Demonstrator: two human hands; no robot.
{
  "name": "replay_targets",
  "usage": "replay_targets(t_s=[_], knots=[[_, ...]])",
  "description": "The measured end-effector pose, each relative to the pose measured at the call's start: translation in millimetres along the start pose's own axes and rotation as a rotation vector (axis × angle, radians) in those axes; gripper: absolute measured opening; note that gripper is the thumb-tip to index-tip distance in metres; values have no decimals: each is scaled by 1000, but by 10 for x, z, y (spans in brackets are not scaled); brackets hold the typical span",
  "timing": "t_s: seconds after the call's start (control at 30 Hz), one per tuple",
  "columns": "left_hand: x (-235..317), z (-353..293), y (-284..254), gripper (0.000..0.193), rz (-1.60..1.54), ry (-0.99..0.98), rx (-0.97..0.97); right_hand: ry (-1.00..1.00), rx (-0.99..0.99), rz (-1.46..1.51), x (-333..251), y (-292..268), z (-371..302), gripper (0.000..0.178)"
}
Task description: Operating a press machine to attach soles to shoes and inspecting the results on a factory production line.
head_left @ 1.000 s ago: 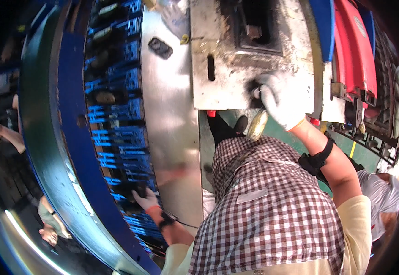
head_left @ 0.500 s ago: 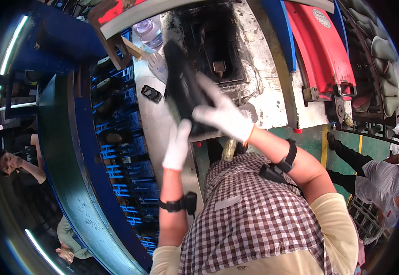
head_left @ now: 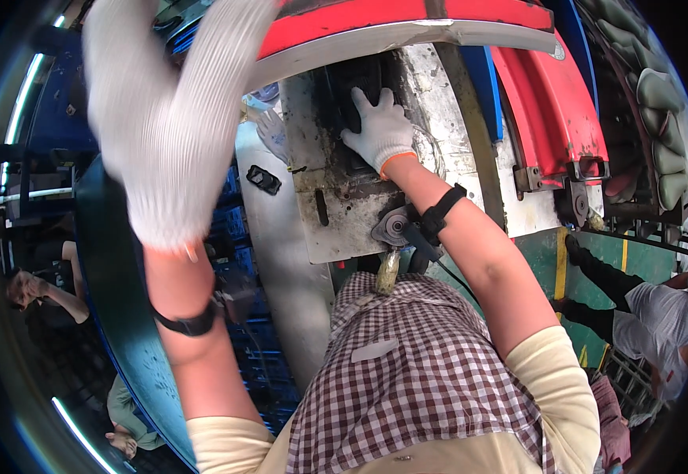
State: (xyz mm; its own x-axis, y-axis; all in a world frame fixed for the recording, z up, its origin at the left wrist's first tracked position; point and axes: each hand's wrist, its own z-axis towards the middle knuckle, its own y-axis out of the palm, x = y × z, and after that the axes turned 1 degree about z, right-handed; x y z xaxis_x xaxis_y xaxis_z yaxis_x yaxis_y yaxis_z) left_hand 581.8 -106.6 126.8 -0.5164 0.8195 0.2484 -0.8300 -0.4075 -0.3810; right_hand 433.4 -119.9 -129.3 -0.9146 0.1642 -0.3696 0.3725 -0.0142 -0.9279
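My left hand (head_left: 162, 134), in a white knit glove, is raised high at the upper left, with its fingers apart and nothing visible in it. It overlaps the near side of a red machine hood (head_left: 391, 24) with a metal rim; I cannot tell whether it touches. My right hand (head_left: 379, 130), gloved too, has its fingers spread over a dark shoe-like piece (head_left: 352, 83) in the blackened recess of the metal worktop (head_left: 324, 237). The hood's rim hides the far part of the recess.
A small black case-like object (head_left: 263, 179) and a loose glove (head_left: 271, 134) lie left of the recess. A round metal fitting (head_left: 395, 227) is at the front edge. Another red hood (head_left: 545, 110) stands right, beside racked grey-green pieces (head_left: 661, 103). People are at left (head_left: 56, 284) and right (head_left: 656, 316).
Both hands were on the blurred dark piece above the worktop. The left has let go and risen; the right is over the recess. The red hood now reaches further across the view.
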Motion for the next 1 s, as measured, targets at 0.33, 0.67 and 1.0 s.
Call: replay_targets(t_s=[0.33, 0.67, 1.0], knots=[[40, 1003, 492, 33, -136, -115, -923, -52, -12, 167, 709, 88, 43, 90], [250, 49, 603, 32, -273, -673, -1341, 248, -711, 1145, 2086, -209, -2274, 34], [441, -1644, 959, 39, 84, -379, -1241, -44, -1314, 1185, 1574, 312, -2257, 70]])
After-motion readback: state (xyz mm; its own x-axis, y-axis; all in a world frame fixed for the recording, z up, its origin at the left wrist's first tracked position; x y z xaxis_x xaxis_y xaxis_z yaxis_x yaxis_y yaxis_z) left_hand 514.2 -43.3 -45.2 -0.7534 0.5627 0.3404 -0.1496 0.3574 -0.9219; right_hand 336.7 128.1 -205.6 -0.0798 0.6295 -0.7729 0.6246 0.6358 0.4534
